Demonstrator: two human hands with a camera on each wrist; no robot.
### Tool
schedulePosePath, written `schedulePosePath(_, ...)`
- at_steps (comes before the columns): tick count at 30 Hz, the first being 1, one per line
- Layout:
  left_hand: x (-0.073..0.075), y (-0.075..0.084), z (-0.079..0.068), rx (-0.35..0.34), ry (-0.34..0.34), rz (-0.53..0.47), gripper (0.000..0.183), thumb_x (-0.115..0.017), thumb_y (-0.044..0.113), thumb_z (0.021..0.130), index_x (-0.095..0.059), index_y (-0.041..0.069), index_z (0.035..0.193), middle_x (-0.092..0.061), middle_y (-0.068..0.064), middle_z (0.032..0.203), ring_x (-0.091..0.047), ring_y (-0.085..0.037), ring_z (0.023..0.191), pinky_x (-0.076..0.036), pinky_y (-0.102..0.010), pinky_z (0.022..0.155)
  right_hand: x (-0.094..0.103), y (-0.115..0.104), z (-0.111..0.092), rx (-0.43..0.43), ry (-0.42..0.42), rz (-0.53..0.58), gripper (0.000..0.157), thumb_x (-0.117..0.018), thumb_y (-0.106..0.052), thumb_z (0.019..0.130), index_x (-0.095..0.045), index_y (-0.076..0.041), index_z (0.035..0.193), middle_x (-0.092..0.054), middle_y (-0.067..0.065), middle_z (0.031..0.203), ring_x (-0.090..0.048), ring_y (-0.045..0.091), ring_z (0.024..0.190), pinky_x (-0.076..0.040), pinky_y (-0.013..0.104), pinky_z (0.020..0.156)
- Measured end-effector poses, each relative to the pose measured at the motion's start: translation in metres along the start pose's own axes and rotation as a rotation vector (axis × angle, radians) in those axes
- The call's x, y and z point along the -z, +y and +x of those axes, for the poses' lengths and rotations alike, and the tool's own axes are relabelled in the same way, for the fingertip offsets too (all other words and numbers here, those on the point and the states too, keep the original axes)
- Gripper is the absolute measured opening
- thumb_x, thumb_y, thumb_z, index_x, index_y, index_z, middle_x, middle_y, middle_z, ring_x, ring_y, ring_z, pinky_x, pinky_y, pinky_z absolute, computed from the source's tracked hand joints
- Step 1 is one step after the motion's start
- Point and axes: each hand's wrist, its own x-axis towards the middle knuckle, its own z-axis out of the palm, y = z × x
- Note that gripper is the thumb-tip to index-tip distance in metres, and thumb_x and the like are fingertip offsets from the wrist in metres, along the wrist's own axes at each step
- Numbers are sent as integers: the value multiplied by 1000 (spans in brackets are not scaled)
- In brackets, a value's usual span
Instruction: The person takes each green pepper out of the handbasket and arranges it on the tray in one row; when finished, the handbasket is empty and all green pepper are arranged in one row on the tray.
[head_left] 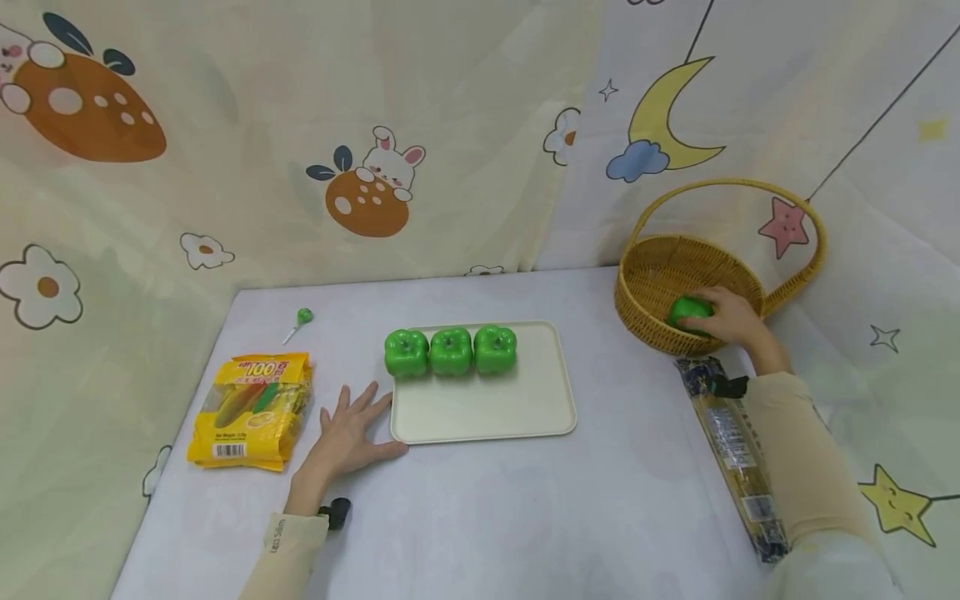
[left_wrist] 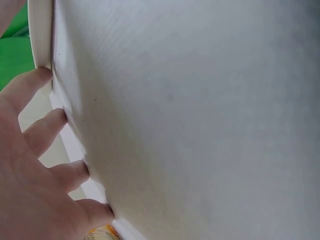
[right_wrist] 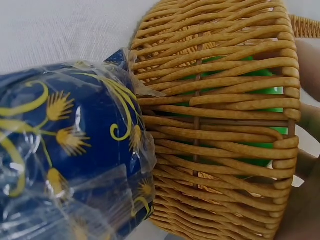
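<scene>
My right hand point(head_left: 727, 315) reaches inside the wicker basket point(head_left: 654, 265) at the right and grips a green bell pepper point(head_left: 688, 312). In the right wrist view the basket's weave point(right_wrist: 225, 134) hides most of that pepper, with green showing through the gaps. The left hand point(head_left: 345, 442) rests with spread fingers at the left edge of the cream tray point(head_left: 487, 408), thumb near its front corner. Three more green bell peppers stand in a row along the tray's back: one at the left point(head_left: 406, 353), one beside it point(head_left: 452, 351), another near the middle point(head_left: 495, 349).
A yellow candy bag point(head_left: 255, 408) lies on the table left of my left hand, with a green lollipop point(head_left: 304, 316) behind it. Beneath my right forearm lies a long, blue-ended clear packet point(head_left: 731, 446), close to the basket. The basket's tall handle point(head_left: 720, 182) arches over its opening.
</scene>
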Motion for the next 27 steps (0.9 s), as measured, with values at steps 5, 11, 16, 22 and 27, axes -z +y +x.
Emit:
schedulePosePath(5,-1,-2,-1,4,3,-1,96,-78,65,74,-44,22,153,-25,-16,167,-3,-57,152,-2,-86,109,-1,3,4,-2,-11,-30,72,-70,-42,90,-49,2,143,-49,35,137,-53,46,107,-48,53,79)
schedulePosePath(11,-2,-2,-1,7,3,2,96,-78,65,74,-44,23,153,-25,-16,167,-3,-57,153,-2,-86,110,-1,2,6,-38,-30,-36,74,-69,-44,92,-46,1,145,-46,36,138,-52,46,105,-47,52,78)
schedulePosePath(16,-2,-2,-2,3,4,-5,96,-78,65,74,-44,23,153,-25,-16,167,-3,-57,153,-3,-86,110,0,-2,4,-50,-44,-34,72,-68,-42,94,-44,2,145,-45,37,134,-50,47,105,-47,55,80)
schedulePosePath(22,-2,-1,-2,6,4,-12,96,-78,65,74,-44,23,153,-25,-15,168,-2,-56,153,-2,-85,111,0,-3,3,-39,-33,-36,69,-65,-40,96,-44,3,145,-44,38,136,-49,49,107,-47,57,81)
schedulePosePath(27,-1,-2,-1,2,5,-6,97,-77,66,74,-43,23,153,-24,-15,168,-2,-56,153,-2,-85,111,0,1,4,-39,19,2,73,-64,-44,96,-42,3,148,-45,38,135,-50,46,104,-45,43,72)
